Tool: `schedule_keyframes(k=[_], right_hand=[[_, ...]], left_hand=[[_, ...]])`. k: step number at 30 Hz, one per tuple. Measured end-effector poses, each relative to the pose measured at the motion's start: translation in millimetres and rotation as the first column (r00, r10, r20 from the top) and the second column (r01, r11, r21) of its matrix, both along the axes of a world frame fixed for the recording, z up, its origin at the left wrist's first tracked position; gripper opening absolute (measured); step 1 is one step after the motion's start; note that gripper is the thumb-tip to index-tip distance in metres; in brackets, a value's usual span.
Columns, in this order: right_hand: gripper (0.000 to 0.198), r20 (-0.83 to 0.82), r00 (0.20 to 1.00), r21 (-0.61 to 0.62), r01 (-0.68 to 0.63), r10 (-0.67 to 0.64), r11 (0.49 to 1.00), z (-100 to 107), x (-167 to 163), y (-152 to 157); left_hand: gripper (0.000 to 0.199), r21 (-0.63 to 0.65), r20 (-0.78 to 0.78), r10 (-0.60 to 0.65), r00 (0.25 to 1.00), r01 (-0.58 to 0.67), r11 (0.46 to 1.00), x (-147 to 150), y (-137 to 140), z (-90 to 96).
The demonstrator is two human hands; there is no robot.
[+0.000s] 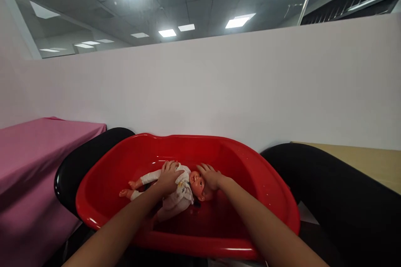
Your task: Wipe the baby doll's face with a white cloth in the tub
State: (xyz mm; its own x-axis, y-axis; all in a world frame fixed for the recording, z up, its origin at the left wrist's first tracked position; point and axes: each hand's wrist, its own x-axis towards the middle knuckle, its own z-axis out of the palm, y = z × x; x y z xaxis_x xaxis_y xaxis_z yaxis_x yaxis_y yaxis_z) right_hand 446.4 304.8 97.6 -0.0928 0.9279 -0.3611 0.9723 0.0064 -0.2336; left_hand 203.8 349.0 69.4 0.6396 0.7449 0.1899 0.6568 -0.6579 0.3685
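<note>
A baby doll [182, 191] in white printed clothes lies face up inside a red plastic baby bathtub [275, 192]. Its head is toward the right and its bare feet toward the left. My left hand [169, 178] is closed over the doll's torso, thumb on the chest and fingers curled across the far side. My right hand [210, 175] rests against the crown of the doll's head, its fingers stretched out along it and open. Part of the head is hidden behind that hand, and my left forearm covers some of the lower body.
Black chairs flank the tub, one at left [90, 156] and one at right [307, 175]. A pink cloth-covered table [40, 146] stands farther left. Behind the tub rises a white wall [200, 87] with glass above. A light wooden surface [369, 162] shows at right.
</note>
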Motion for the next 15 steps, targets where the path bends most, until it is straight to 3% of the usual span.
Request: schedule_keyframes(k=[2,5,8,11,15], right_hand=[[0.140,-0.021,0.998,-0.037,-0.055,0.054,0.998,-12,1,1],[0.131,-0.006,0.998,-0.057,-0.066,0.066,0.996,-21,2,2],[0.132,0.036,0.998,-0.079,-0.047,0.050,0.996,-22,-2,6],[0.136,0.064,0.997,-0.120,-0.030,0.038,0.992,-22,-6,10],[0.130,0.060,0.998,-0.133,-0.018,0.027,0.991,-23,-8,11]], left_hand=[[0.068,-0.030,0.074,-0.062,0.995,0.064,0.997,-2,1,-11.1],[0.074,-0.137,0.327,-0.065,0.943,0.116,0.984,-2,-5,-24.4],[0.082,-0.131,0.474,-0.113,0.873,0.197,0.972,6,-14,-31.5],[0.079,-0.116,0.527,-0.140,0.838,0.234,0.965,20,-23,-33.8],[0.064,-0.253,0.441,0.008,0.898,0.116,0.961,32,-27,-33.7]])
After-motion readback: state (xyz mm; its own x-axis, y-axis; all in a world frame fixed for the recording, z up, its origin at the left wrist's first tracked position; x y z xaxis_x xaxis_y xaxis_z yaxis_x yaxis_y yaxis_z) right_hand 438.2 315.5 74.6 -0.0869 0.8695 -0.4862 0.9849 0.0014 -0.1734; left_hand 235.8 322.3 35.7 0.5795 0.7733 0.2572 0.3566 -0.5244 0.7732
